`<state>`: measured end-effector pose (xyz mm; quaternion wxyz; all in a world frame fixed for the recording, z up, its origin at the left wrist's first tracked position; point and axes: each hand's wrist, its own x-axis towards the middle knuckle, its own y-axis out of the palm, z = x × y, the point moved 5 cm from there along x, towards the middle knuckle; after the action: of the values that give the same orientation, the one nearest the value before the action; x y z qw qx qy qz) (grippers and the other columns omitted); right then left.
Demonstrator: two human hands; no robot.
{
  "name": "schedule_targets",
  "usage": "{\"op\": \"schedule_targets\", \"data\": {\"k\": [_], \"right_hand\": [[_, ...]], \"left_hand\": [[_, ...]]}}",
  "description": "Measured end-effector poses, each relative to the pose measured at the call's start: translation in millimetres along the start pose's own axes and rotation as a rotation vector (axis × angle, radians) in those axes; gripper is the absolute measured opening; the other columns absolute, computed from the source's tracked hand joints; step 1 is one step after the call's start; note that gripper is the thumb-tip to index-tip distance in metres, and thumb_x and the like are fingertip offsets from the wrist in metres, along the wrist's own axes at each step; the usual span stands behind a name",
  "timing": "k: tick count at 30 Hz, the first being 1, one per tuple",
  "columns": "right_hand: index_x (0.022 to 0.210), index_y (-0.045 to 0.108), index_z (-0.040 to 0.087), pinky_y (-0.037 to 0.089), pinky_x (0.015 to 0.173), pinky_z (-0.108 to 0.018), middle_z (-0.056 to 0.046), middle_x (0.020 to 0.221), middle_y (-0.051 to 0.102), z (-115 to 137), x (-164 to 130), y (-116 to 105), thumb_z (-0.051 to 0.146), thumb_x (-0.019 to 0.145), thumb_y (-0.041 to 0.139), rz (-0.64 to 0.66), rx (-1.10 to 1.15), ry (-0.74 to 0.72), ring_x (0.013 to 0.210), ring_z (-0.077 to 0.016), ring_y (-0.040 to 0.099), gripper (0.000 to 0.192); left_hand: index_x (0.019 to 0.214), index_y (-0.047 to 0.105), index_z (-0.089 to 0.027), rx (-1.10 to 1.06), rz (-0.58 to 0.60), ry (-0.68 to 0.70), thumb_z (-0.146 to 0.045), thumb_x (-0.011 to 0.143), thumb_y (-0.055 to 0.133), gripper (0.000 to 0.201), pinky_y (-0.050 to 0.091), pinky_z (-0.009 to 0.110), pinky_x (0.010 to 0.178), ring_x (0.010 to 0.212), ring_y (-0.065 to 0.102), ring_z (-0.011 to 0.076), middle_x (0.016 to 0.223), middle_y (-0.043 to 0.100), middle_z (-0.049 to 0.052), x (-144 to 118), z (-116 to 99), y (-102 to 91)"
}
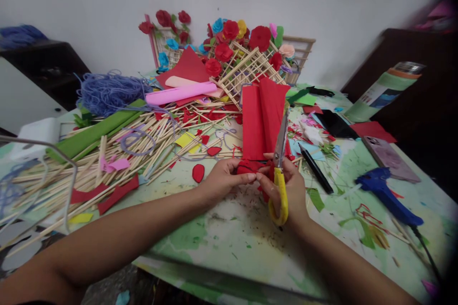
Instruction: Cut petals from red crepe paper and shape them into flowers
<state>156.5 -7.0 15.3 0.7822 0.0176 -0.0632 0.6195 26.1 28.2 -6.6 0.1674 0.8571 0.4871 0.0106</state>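
Both my hands meet over the near middle of the table. My left hand (225,176) pinches a piece of red crepe paper (248,167) with dark lines on it. My right hand (291,190) grips the same red paper between thumb and fingers. A pair of scissors (281,186) with yellow handles hangs in my right hand too, blades pointing up and away. Just beyond my hands stands a folded sheet of red paper (254,124). Left of my left hand lie cut red petal shapes (198,173) with dark outlines.
Many thin wooden sticks (153,136) cover the left side, beside purple yarn (109,93). Stick lattices with paper flowers (259,39) lean at the back wall. A black marker (315,169), a blue glue gun (390,195), a phone (390,157) and a bottle (386,90) are on the right.
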Motion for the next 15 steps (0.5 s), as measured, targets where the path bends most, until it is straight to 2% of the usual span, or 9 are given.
{"op": "schedule_targets", "data": {"k": [4,10,15], "right_hand": [[0.105,0.052,0.02,0.044,0.045,-0.022,0.003,0.066,0.063,-0.8,-1.1,0.4,0.028,0.064,0.07,0.036,0.006,-0.01,0.051,-0.0113,0.056,0.045],[0.102,0.053,0.02,0.045,0.048,-0.023,0.002,0.066,0.063,3.4,-3.0,0.8,0.025,0.062,0.069,-0.028,0.012,-0.018,0.054,-0.0118,0.057,0.043],[0.103,0.053,0.019,0.045,0.049,-0.023,0.002,0.066,0.062,0.4,0.0,2.7,0.029,0.062,0.071,0.011,0.024,0.004,0.054,-0.0118,0.055,0.046]], "left_hand": [[0.072,0.068,-0.012,0.049,0.016,-0.006,-0.028,0.062,0.077,0.021,0.032,0.02,0.049,0.048,0.043,0.0056,0.056,0.056,-0.003,0.3,-3.0,-1.1],[0.09,0.067,-0.015,0.065,-0.03,0.017,-0.035,0.063,0.077,0.034,0.033,0.02,0.047,0.047,0.044,0.006,0.06,0.057,-0.004,-1.7,-0.6,-0.1],[0.081,0.065,-0.013,0.036,-0.047,0.007,-0.036,0.064,0.076,0.031,0.032,0.019,0.045,0.047,0.045,0.0062,0.059,0.055,-0.003,0.0,2.4,-2.3]]}}
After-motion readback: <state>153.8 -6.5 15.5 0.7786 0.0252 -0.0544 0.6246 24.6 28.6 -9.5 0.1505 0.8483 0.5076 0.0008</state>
